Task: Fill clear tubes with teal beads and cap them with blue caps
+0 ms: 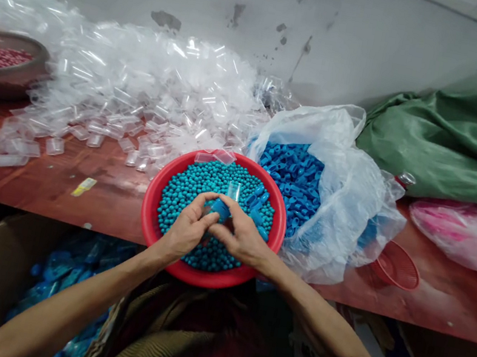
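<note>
Blue piece (220,210) between both hands (217,224), touching fingertips.

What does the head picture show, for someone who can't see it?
Someone's left hand and right hand hold a blue piece over a red basin of teal beads. Behind lie clear plastic pieces; at right, a bag of blue parts.

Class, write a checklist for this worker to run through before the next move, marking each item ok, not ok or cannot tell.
1. Left hand and right hand over the red basin: ok.
2. Blue piece held: ok.
3. Blue piece fully seated: cannot tell, fingers cover it.
4. Beads free of other parts: not ok, blue pieces lie among them.
5. Bag of blue parts open: ok.
</note>
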The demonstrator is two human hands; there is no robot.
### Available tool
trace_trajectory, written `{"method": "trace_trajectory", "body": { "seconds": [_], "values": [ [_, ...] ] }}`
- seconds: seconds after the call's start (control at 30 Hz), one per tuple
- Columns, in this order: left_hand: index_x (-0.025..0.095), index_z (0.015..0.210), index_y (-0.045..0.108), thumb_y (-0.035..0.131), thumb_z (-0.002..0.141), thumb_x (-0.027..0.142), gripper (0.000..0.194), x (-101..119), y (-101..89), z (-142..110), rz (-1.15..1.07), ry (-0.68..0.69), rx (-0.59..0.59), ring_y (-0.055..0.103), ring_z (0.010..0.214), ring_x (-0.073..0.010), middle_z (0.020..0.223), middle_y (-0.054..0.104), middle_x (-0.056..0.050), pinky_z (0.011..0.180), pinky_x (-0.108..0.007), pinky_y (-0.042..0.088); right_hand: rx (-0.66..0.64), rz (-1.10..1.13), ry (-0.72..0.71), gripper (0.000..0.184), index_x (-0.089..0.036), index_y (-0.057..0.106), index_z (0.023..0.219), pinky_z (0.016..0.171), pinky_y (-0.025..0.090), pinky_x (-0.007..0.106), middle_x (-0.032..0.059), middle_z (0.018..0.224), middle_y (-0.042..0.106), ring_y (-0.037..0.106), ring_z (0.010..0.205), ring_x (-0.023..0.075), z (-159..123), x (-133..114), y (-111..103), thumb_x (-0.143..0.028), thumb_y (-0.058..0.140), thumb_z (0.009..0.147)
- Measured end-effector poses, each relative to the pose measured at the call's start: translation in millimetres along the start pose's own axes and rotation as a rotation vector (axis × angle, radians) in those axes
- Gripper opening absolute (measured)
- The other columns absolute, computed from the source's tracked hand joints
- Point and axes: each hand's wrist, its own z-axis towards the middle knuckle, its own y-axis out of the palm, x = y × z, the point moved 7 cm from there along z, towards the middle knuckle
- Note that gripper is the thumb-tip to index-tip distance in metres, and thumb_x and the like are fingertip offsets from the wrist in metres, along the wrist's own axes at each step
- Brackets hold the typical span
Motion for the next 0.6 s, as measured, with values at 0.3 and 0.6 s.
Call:
{"method": "trace_trajectory", "body": {
  "seconds": [0.3, 0.6],
  "values": [
    [0.024, 0.126, 0.043, 0.059, 0.079, 0.036, 0.051, -5.3, -1.1, -2.0, -0.108, -0.018, -0.022, 0.041, 0.039, -0.0040, 0.065, 0.047, 0.006, 0.035, -0.017, 0.034, 0.175, 0.580, 0.246, 0.022, -0.022, 0.058, 0.099, 0.053, 0.054, 0.025, -0.0019, 0.074, 0.060, 0.058, 0.054, 0.0109, 9.1, 19.8, -4.1, -0.037, 0.052, 0.085],
    [0.021, 0.126, 0.049, 0.059, 0.078, 0.034, 0.051, -2.3, -4.6, -4.9, -0.040, -0.019, 0.049, 0.039, 0.041, -0.0053, 0.059, 0.043, 0.006, 0.038, -0.019, 0.034, 0.228, 0.601, 0.264, 0.017, -0.022, 0.061, 0.095, 0.052, 0.054, 0.025, -0.0022, 0.071, 0.060, 0.059, 0.053, 0.0116, 7.8, 24.9, 0.6, -0.032, 0.054, 0.083]
  ]
}}
